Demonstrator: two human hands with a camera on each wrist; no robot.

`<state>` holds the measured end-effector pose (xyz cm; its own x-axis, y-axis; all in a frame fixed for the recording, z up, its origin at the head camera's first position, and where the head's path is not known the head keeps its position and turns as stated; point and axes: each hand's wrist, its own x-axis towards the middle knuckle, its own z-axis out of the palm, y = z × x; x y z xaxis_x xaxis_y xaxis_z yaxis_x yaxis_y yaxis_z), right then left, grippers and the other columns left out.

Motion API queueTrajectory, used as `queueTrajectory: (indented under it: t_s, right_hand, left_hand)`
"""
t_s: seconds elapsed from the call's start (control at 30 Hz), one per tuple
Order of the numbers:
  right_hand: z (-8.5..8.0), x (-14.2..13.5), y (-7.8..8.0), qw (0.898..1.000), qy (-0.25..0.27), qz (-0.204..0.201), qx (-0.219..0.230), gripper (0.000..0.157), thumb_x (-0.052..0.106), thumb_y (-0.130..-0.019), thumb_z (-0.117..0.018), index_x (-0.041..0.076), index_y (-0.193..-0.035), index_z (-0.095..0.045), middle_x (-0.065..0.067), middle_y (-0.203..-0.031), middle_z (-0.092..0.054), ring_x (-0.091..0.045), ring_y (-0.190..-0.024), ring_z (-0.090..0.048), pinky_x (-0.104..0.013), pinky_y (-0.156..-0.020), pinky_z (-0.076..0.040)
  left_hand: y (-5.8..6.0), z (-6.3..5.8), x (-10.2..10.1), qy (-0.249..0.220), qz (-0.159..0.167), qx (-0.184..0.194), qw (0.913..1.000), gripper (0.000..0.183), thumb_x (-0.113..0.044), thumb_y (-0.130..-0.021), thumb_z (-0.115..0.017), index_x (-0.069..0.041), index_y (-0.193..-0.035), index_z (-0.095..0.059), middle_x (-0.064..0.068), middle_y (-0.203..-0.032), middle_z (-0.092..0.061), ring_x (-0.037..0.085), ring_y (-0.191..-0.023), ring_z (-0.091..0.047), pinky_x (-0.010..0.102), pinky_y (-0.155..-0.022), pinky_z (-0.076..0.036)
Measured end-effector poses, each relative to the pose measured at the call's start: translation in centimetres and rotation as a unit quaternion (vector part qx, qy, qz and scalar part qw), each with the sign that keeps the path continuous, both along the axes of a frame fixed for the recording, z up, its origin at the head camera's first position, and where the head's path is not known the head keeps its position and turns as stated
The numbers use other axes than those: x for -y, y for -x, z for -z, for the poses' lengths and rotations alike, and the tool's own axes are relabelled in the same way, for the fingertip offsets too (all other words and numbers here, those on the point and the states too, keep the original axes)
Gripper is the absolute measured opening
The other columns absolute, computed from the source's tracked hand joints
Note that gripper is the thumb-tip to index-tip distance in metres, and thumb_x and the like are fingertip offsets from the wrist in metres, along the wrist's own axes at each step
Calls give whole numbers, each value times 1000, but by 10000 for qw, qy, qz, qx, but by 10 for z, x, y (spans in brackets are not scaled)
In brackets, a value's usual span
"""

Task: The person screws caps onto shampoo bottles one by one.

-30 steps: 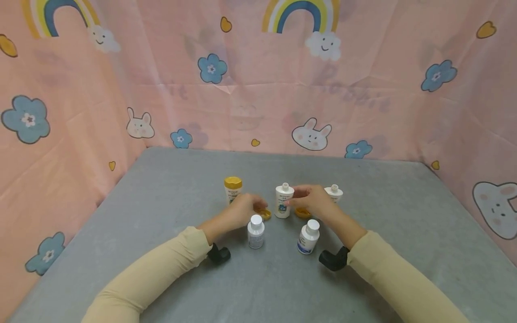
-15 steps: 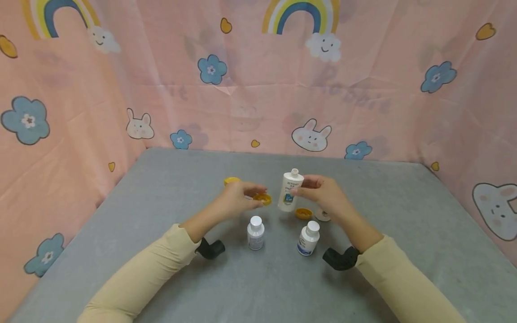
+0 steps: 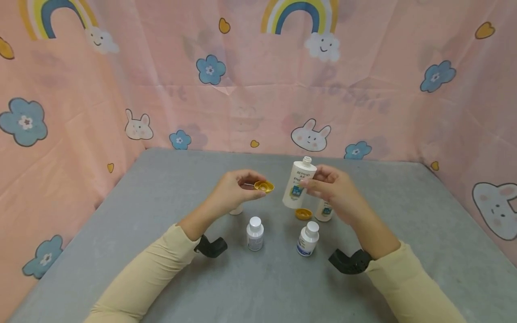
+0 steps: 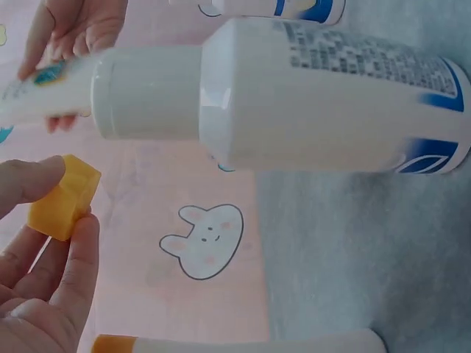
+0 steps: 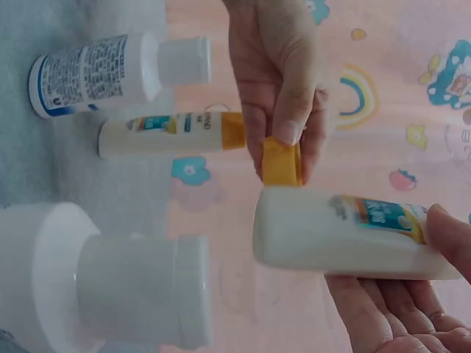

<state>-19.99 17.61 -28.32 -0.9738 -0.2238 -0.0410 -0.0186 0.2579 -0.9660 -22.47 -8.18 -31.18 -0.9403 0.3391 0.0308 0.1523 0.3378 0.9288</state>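
My left hand pinches a yellow bottle cap between thumb and fingers, raised above the table. Its hollow inner side faces the head camera. In my right hand is a white shampoo bottle with a bare neck, gripped round its upper body, off the table and slightly tilted. Cap and bottle are apart. A second yellow cap lies on the table below the bottle. Beside it stands another white bottle, its top hidden by my right hand. Behind my left hand stands a yellow-capped bottle.
Nearer the body, two small white-capped bottles stand upright, a left one and a right one. The grey table ends at a pink patterned curtain behind and at both sides.
My left hand has lifted the yellow cap from the table. My right hand has raised the open-necked bottle up and to the right.
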Motion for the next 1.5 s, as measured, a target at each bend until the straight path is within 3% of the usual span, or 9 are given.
queueTrajectory:
  t_s: [0.07,0.2,0.37,0.53,0.77,0.9,1.07,1.3,1.5]
  right_hand:
    - [-1,1,-5,10000,35,11,33,34,27,-95,-69,4,-118,-59,-4,-131,-65,-11,-116,-62,-32,-102,-53]
    - [1,4,-14,10000,-56,-74,-27,35,26,-94,-70,3,-119,-61,-2,-124,-68,-14,-115,-63,-42,-105,-51]
    - [6,9,-22,9999,-155,-47,-51,42,29,-95,-69,1,-125,-60,-9,-126,-67,-20,-115,-62,-52,-107,-48]
    - [10,11,-28,9997,-206,11,-101,44,29,-96,-68,1,-129,-59,-15,-131,-63,-23,-115,-61,-48,-104,-51]
    - [11,13,-36,9992,-356,39,-169,45,30,-97,-65,4,-134,-58,-16,-137,-61,-28,-120,-60,-49,-100,-52]
    - [12,12,-39,9984,-428,-75,-367,42,27,-98,-65,3,-132,-61,-16,-132,-64,-25,-115,-62,-49,-100,-52]
    - [14,11,-42,9971,-456,-252,-558,39,26,-97,-66,4,-129,-64,-14,-125,-68,-19,-105,-65,-39,-95,-54]
    - [17,14,-44,9949,-840,-289,-468,40,31,-90,-74,8,-123,-69,-12,-118,-71,-21,-98,-68,-36,-81,-56]
    - [19,14,-47,9919,-962,-550,-617,35,27,-90,-74,6,-118,-71,-14,-112,-71,-22,-91,-68,-35,-77,-56]
  left_hand:
    - [-1,0,0,-61,35,97,9999,28,-14,-87,-77,-13,-115,-71,5,-116,-72,17,-105,-68,30,-89,-59]
    - [-4,0,2,-423,144,313,9985,31,-11,-88,-76,-9,-118,-70,8,-117,-72,17,-106,-69,31,-92,-58]
    - [-7,3,5,-828,360,359,9953,36,-7,-87,-75,-6,-123,-68,11,-122,-70,14,-105,-68,31,-94,-57]
    - [-11,2,6,-940,353,301,9945,40,-7,-88,-74,-8,-127,-66,11,-124,-68,13,-103,-66,29,-93,-57]
    - [-13,-2,5,-1265,319,394,9907,35,0,-87,-73,0,-119,-61,12,-115,-70,13,-97,-69,29,-91,-58]
    - [-14,-4,5,-1296,361,416,9900,36,0,-86,-74,-1,-120,-63,7,-114,-70,13,-98,-70,31,-93,-58]
    - [-16,-6,5,-1301,443,293,9901,37,-3,-89,-72,-1,-126,-65,12,-119,-70,13,-99,-70,34,-96,-56]
    - [-24,-8,8,-1562,600,250,9856,37,0,-87,-72,2,-122,-62,7,-112,-71,12,-97,-70,30,-91,-58]
    - [-30,-12,10,-1265,813,-116,9886,30,-10,-88,-75,-4,-117,-69,6,-111,-73,16,-99,-70,33,-88,-59]
